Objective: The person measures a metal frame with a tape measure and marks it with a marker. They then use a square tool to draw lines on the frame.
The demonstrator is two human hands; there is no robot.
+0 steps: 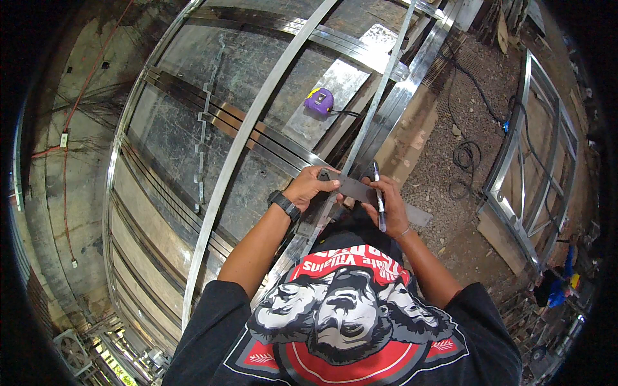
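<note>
Dark metal plate pinched by both hands, marker in right hand

No packages, signs or screens in view. Only label-like item: a small pale face label on the purple tape measure, which lies on the metal frame beyond the hands. Too small to make out its shape or its print.
</note>
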